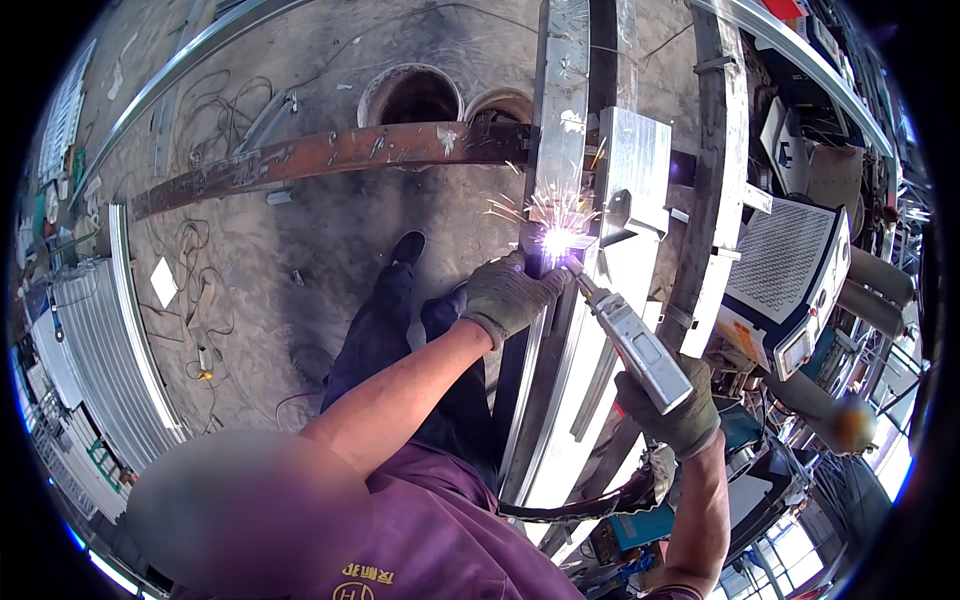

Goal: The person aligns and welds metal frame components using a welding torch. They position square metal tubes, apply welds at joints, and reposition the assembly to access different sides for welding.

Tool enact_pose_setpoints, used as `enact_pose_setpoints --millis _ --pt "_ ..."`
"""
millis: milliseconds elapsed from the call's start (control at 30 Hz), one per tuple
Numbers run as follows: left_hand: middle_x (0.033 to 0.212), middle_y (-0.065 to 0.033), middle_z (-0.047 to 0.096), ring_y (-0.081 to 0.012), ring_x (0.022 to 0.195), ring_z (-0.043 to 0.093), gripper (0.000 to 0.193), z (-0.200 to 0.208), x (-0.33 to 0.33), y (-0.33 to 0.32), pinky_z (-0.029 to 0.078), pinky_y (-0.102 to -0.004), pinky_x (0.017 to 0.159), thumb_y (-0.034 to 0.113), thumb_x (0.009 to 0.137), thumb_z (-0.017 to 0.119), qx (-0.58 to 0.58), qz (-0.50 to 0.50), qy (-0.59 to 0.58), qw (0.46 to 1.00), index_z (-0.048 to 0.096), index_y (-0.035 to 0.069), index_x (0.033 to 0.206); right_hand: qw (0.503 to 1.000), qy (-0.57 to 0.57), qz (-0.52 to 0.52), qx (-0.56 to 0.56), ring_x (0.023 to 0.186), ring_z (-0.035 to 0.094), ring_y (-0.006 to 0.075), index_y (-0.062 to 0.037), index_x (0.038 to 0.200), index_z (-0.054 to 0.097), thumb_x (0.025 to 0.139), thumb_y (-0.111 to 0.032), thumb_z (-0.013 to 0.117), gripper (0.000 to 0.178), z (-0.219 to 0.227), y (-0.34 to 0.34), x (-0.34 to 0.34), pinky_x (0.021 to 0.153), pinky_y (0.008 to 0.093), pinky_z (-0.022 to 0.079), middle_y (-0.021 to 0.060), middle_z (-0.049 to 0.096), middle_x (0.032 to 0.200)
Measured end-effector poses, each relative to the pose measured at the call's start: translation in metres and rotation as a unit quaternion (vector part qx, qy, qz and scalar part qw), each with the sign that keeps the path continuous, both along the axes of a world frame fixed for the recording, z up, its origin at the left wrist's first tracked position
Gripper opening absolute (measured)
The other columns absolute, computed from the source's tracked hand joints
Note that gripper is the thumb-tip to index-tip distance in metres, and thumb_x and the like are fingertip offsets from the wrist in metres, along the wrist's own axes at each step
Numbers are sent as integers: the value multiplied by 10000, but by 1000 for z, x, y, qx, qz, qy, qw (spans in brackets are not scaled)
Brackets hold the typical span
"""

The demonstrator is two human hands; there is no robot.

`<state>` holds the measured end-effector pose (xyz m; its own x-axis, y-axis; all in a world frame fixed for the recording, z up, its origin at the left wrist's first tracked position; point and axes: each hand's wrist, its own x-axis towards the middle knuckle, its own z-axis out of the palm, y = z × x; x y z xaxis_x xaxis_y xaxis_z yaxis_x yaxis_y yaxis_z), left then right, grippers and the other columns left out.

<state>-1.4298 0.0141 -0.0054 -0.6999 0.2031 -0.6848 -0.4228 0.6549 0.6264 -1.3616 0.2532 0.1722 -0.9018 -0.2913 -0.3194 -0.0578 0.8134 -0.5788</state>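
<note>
My right hand (683, 405), in a grey-green work glove, grips a boxy silver handheld welding torch (640, 350). Its thin nozzle points up and left to a glaring white-violet spot on a long square metal tube (563, 90). Orange sparks spray away from that spot, and the glare hides the metal right there. Just below it, my gloved left hand (510, 298) is closed on the tube's edge, fingertips close to the nozzle. Right of the spot lies a shiny rectangular metal profile (636, 150). A dark cable (590, 510) runs below my right hand.
A rusty steel beam (330, 155) crosses under the tubes. Two round buckets (412, 92) stand behind it. At right are a pale metal rail (715, 160) and a white-and-blue machine (785, 265) with a perforated panel. Stacked metal profiles (95, 310) and loose cables lie left.
</note>
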Motion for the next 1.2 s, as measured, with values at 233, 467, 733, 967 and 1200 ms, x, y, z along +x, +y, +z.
enact_pose_setpoints --millis 233,467,733,967,1200 --pt "1045 -262 813 -425 1046 794 957 -13 3 4 617 -495 970 902 893 633 -29 -6 23 999 782 -6 1156 999 -31 -31 6 715 769 334 -62 1026 738 876 -183 847 221 7 -7 1 652 420 626 108 720 846" --pt "961 -169 844 -351 953 820 815 -12 1 4 632 -448 900 827 882 745 -16 5 11 1000 834 40 1075 986 -75 -151 18 751 803 360 -46 1014 746 859 -237 869 275 8 -14 20 655 424 633 143 765 808" --pt "893 -158 834 -315 886 823 867 -18 -6 -1 632 -443 849 847 861 755 -9 -24 -9 1000 819 7 1063 913 -82 -387 -101 714 677 158 -7 1036 755 905 -62 800 148 44 -54 63 672 359 565 50 695 795" --pt "776 -106 800 -251 790 812 750 1 -27 -26 615 -385 775 751 958 736 4 -133 -57 989 804 6 1014 882 41 -470 6 656 645 182 -12 1013 718 915 -41 819 144 28 -104 155 626 384 544 67 655 750" --pt "1442 -204 713 -345 1341 683 767 48 54 -91 528 -438 1159 472 872 939 288 -447 -40 846 679 36 1447 874 102 -438 185 714 733 323 -84 999 782 907 -107 834 108 1 -166 149 656 444 585 117 727 790"
